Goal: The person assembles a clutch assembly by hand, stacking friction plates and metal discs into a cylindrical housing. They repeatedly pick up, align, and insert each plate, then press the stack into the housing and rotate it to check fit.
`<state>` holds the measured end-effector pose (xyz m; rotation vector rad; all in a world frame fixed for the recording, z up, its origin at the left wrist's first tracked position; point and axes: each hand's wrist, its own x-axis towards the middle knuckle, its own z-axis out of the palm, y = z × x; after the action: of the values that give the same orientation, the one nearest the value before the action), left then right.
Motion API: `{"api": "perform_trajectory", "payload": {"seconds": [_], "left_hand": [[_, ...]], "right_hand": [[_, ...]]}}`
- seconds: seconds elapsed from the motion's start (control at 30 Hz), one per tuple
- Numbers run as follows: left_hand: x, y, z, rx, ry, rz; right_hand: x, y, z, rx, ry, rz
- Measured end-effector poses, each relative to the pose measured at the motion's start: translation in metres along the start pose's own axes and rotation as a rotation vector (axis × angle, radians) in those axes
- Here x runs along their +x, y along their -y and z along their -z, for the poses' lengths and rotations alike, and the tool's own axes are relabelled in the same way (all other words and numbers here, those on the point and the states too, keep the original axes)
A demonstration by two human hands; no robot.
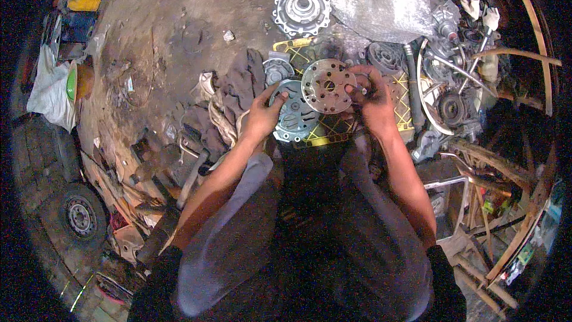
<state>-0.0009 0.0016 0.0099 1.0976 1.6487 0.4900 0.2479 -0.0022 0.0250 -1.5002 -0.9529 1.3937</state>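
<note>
My left hand [266, 112] grips the edge of a grey-green round metal plate [296, 120] with slots and small holes, its thumb resting on the face. Closed on the rim of a brownish metal disc with drilled holes [327, 102] is my right hand [374, 96]. The disc overlaps the right part of the plate; whether they touch I cannot tell. Below both lies a yellow-edged crate [330, 141]. A small grey metal housing [277, 70] sits just beyond my left fingers.
A toothed-rim metal part [302, 11] lies farther off on the dirt floor, near a silvery sheet [381, 0]. Crumpled dark cloth [235, 86] is at the left. Metal parts and rods [456, 77] crowd the right, with wooden sticks nearer. A wheel [81, 216] stands at far left.
</note>
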Motion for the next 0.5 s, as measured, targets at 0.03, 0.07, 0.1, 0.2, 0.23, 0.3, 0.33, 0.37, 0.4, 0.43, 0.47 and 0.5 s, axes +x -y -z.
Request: {"api": "perform_trajectory", "payload": {"seconds": [0.03, 0.07, 0.1, 0.2, 0.23, 0.3, 0.33, 0.37, 0.4, 0.43, 0.47, 0.5], "left_hand": [[0.002, 0.002, 0.0, -0.008, 0.009, 0.004], [0.002, 0.005, -0.001, -0.02, 0.009, -0.01], [0.002, 0.005, -0.002, -0.03, 0.009, -0.024], [0.004, 0.009, -0.003, -0.002, -0.01, -0.051], [0.006, 0.012, -0.003, 0.017, -0.02, -0.058], [0.008, 0.015, -0.002, 0.004, -0.001, -0.051], [0.009, 0.016, -0.002, -0.002, 0.01, -0.048], [0.01, 0.017, -0.002, -0.012, 0.015, -0.045], [0.01, 0.017, -0.002, -0.021, 0.019, -0.041], [0.01, 0.017, -0.002, -0.031, 0.022, -0.036], [0.01, 0.018, -0.001, -0.024, 0.016, -0.039], [0.009, 0.016, -0.001, -0.016, 0.011, -0.043]], "right_hand": [[-0.002, 0.004, -0.003, 0.088, -0.012, -0.016], [-0.003, 0.006, -0.005, 0.177, -0.024, -0.031], [-0.003, 0.005, -0.005, 0.189, -0.016, -0.019], [-0.002, 0.005, -0.003, 0.145, 0.013, 0.032], [-0.002, 0.007, -0.002, 0.079, 0.027, 0.058], [-0.002, 0.008, -0.001, 0.028, 0.025, 0.054], [-0.002, 0.006, 0.0, 0.043, 0.01, 0.024], [-0.002, 0.006, 0.0, 0.057, -0.006, -0.006], [-0.003, 0.008, 0.0, -0.018, -0.039, 0.035], [-0.004, 0.011, 0.0, -0.093, -0.072, 0.076], [-0.004, 0.013, 0.0, -0.168, -0.104, 0.117], [-0.003, 0.01, 0.001, -0.172, -0.137, 0.102]]}}
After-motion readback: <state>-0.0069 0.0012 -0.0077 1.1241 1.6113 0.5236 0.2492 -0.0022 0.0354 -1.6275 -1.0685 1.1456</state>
